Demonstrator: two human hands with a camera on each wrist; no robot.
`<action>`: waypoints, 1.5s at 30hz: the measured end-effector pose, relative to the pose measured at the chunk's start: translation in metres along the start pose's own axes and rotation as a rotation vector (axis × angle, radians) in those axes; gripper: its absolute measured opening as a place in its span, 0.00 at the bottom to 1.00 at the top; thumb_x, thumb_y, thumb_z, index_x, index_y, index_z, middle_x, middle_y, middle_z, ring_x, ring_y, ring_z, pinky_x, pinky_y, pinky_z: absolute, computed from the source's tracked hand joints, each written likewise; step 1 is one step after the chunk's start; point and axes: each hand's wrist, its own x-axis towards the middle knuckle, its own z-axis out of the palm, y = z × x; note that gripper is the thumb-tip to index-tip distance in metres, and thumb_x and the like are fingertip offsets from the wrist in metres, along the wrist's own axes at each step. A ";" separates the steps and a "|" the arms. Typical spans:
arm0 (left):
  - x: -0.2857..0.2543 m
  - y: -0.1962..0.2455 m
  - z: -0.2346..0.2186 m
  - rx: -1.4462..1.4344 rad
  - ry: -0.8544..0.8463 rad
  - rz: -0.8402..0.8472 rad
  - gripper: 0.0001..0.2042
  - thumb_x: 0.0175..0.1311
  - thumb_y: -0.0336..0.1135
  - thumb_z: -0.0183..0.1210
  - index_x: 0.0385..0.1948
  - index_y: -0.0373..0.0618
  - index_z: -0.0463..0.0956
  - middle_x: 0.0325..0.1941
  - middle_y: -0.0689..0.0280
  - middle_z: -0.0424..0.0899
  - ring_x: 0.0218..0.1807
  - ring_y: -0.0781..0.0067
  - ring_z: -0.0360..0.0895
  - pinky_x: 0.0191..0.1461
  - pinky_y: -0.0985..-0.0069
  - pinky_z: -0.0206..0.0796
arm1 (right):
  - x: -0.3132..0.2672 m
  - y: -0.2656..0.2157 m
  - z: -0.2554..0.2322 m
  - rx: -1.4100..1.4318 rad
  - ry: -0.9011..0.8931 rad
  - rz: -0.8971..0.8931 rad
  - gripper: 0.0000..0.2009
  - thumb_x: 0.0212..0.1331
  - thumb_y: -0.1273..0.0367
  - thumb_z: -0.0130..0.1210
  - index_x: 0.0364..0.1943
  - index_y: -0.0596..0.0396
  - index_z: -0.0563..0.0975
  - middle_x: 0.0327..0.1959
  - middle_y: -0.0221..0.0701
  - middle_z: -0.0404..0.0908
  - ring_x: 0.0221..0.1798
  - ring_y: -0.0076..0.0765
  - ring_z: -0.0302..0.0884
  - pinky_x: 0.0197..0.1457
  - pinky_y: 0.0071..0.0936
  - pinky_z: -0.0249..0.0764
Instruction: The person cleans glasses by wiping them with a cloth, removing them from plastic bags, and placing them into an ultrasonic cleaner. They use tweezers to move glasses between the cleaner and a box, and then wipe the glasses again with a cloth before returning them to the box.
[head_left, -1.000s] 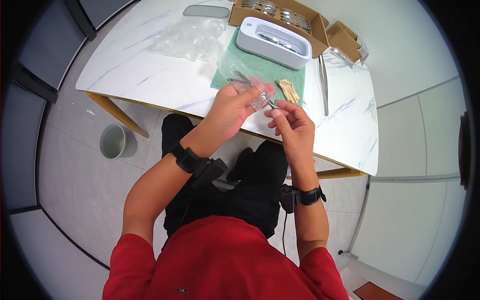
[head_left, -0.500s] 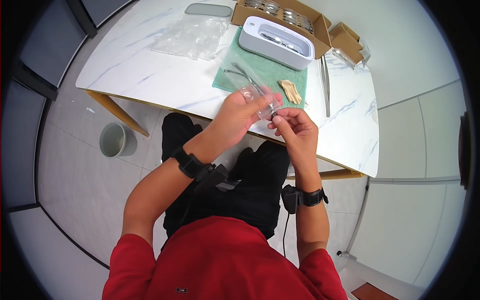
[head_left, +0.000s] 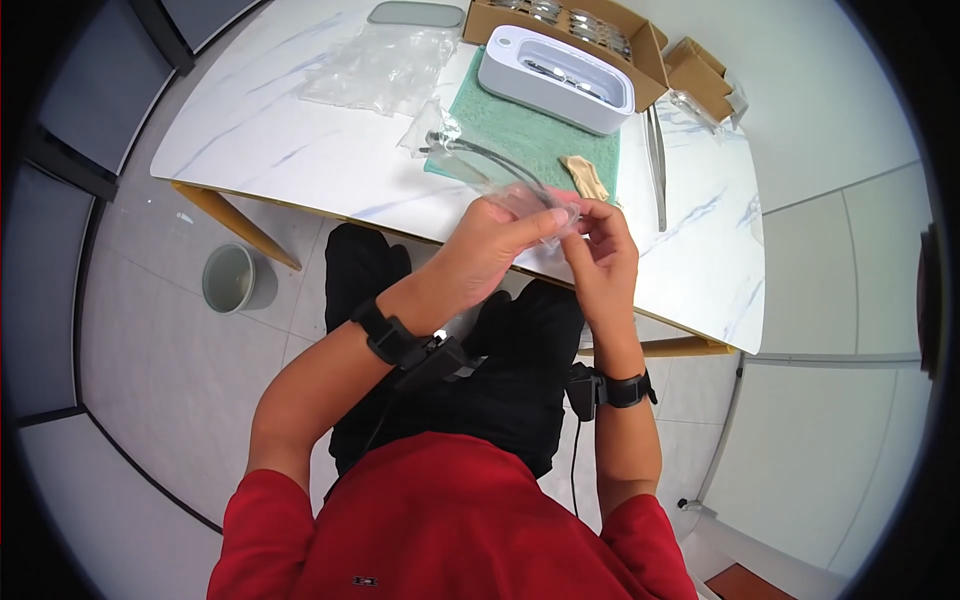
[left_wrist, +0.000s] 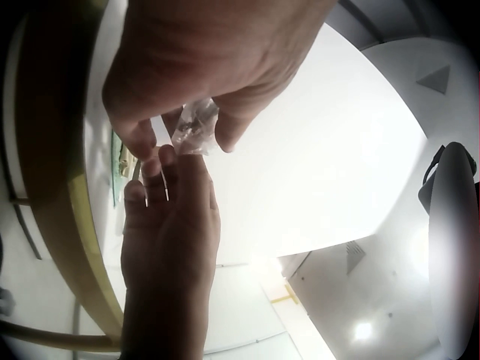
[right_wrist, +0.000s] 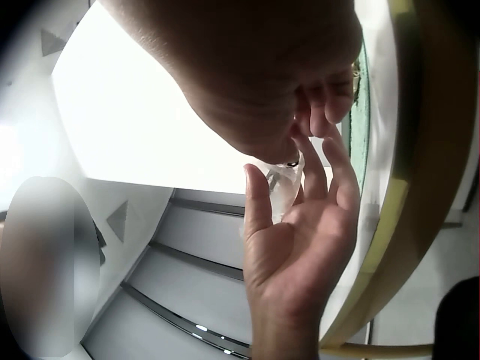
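A pair of glasses with long dark temples lies inside a clear plastic bag, its temple tips pointing to the far left above the green towel's corner. My left hand grips the bag around its middle, thumb on top. At the bag's near end, my right hand pinches the plastic with thumb and fingertips, close against the left thumb. Crumpled plastic shows between both hands in the left wrist view. The front of the glasses is mostly hidden by the fingers.
Behind the hands, a white ultrasonic cleaner holding glasses stands on the green towel. A beige cloth and metal tweezers lie rightward. At the back are a cardboard box of glasses and empty plastic bags.
The bag and glasses have swung leftward and flatter, with more of the temples showing. My right fingers have shifted from the dark end of the glasses to the bag's near end.
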 end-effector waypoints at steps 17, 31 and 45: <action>0.011 0.000 0.016 0.276 0.152 0.040 0.19 0.70 0.30 0.59 0.60 0.32 0.73 0.65 0.57 0.77 0.61 0.73 0.75 0.67 0.73 0.66 | 0.008 -0.015 -0.017 0.088 0.036 0.157 0.06 0.65 0.71 0.63 0.41 0.59 0.82 0.33 0.25 0.83 0.34 0.15 0.75 0.38 0.16 0.73; 0.014 0.031 -0.024 1.566 0.063 0.550 0.21 0.57 0.25 0.67 0.54 0.36 0.75 0.56 0.55 0.80 0.65 0.47 0.72 0.66 0.58 0.65 | 0.113 -0.086 -0.233 -0.310 0.067 -0.055 0.05 0.65 0.70 0.58 0.38 0.57 0.80 0.35 0.27 0.84 0.38 0.19 0.80 0.41 0.18 0.75; 0.006 0.024 -0.025 1.972 -0.045 0.461 0.28 0.56 0.39 0.70 0.57 0.36 0.72 0.69 0.48 0.68 0.74 0.38 0.60 0.73 0.51 0.57 | 0.252 -0.070 -0.372 -0.429 0.385 0.166 0.10 0.70 0.63 0.53 0.42 0.56 0.77 0.38 0.32 0.84 0.41 0.27 0.85 0.44 0.25 0.82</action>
